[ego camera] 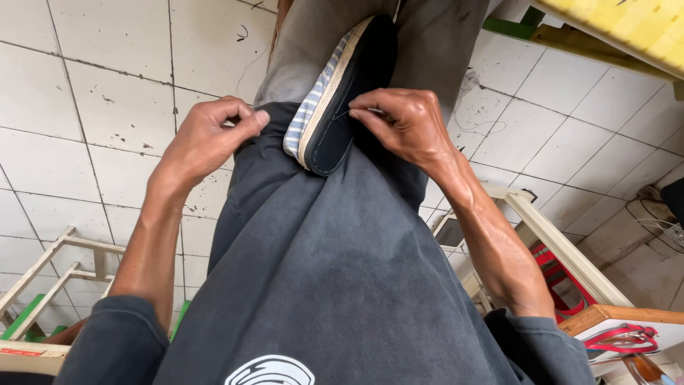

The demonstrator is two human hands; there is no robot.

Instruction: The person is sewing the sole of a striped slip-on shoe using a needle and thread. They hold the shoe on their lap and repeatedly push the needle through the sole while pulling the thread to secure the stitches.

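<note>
On lap: shoe [342, 93] | right hand [406, 125] pinches edge | left hand [210, 139] fisted

White tiled floor [107, 85] under pale wooden frames [50, 264], scattered thread.

Dark slip-on shoe [349, 93], striped lining, sole edge up, wedged between knees.
</note>
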